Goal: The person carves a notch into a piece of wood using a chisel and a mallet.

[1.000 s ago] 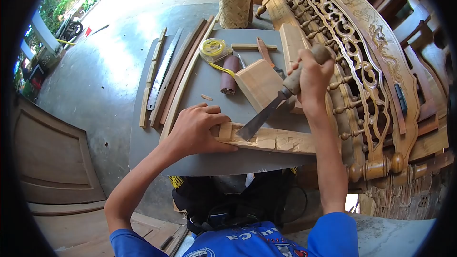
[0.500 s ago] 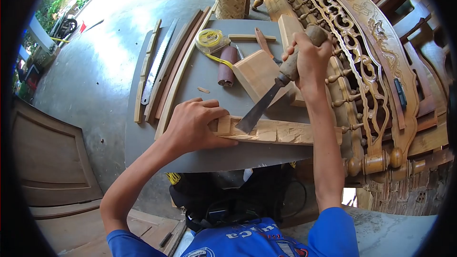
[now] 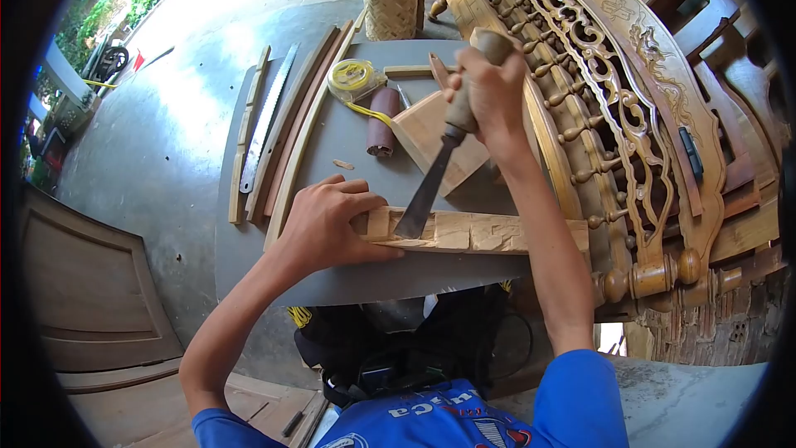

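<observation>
My left hand (image 3: 332, 220) is closed around the left end of a pale wooden bar (image 3: 489, 232), which lies across the grey board. Rough, chipped cuts run along the bar's upper face. In my right hand (image 3: 492, 91) is a wood chisel (image 3: 431, 187), gripped by its thick wooden handle. The dark blade slants down to the left, and its wide tip meets the bar just right of my left fingers. A small wood chip (image 3: 343, 165) lies on the board beyond my left hand.
On the grey board (image 3: 332, 282) are a handsaw (image 3: 269, 120), long wood strips (image 3: 303, 116), a yellow tape measure (image 3: 354, 79), a purple-brown cylinder (image 3: 383, 120) and a wooden block (image 3: 444, 141). Carved wooden furniture (image 3: 622, 108) borders the right side. A panelled door (image 3: 91, 274) lies lower left.
My right hand and the chisel have shifted left, and the handle stands more upright. The blade tip sits slightly closer to my left hand, which still holds the bar. The view has shifted a little.
</observation>
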`<move>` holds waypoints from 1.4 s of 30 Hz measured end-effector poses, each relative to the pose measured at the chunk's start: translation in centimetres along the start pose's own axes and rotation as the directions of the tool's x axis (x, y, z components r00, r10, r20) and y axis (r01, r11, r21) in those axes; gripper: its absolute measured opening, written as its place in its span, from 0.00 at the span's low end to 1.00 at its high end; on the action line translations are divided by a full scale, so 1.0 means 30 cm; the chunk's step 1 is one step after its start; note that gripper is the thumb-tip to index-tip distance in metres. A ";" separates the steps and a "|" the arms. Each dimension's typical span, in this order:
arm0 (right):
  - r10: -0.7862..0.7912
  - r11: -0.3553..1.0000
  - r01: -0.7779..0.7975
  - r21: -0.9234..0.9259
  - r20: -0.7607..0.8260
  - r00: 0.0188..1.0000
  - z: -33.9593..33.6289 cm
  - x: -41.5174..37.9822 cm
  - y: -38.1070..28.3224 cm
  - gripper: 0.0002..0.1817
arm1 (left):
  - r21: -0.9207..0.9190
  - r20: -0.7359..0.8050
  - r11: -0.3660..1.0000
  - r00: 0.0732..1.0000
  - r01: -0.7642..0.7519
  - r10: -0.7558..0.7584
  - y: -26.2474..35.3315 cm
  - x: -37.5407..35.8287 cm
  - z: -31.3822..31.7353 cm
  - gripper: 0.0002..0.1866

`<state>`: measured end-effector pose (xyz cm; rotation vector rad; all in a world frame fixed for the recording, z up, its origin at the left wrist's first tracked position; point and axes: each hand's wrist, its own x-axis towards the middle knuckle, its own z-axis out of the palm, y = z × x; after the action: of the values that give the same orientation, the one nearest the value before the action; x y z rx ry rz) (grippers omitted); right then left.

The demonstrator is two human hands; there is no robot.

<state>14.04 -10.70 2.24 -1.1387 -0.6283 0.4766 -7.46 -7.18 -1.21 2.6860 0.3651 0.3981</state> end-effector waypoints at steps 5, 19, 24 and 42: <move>-0.097 0.995 0.088 -0.042 -0.284 0.954 -0.119 -0.076 -0.041 0.05 | -0.003 -0.032 1.000 0.999 0.012 -0.012 0.004 -0.005 0.012 0.27; -0.118 0.993 0.118 0.009 0.022 0.993 0.006 -0.020 -0.058 0.19 | 0.044 0.017 0.997 0.998 0.056 -0.057 0.022 -0.007 -0.002 0.28; -0.066 0.997 0.061 0.054 0.088 0.994 0.015 0.014 -0.021 0.19 | 0.048 0.014 0.996 0.997 0.072 -0.072 0.015 -0.008 0.007 0.26; 0.028 0.996 -0.052 0.077 0.282 0.959 0.093 0.066 0.045 0.24 | 0.028 0.049 0.994 0.993 0.108 -0.110 0.016 0.003 0.005 0.27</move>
<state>13.58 -7.05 2.19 -1.0134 -0.8247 0.7015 -7.24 -7.64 -1.13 2.6807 0.5022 0.2942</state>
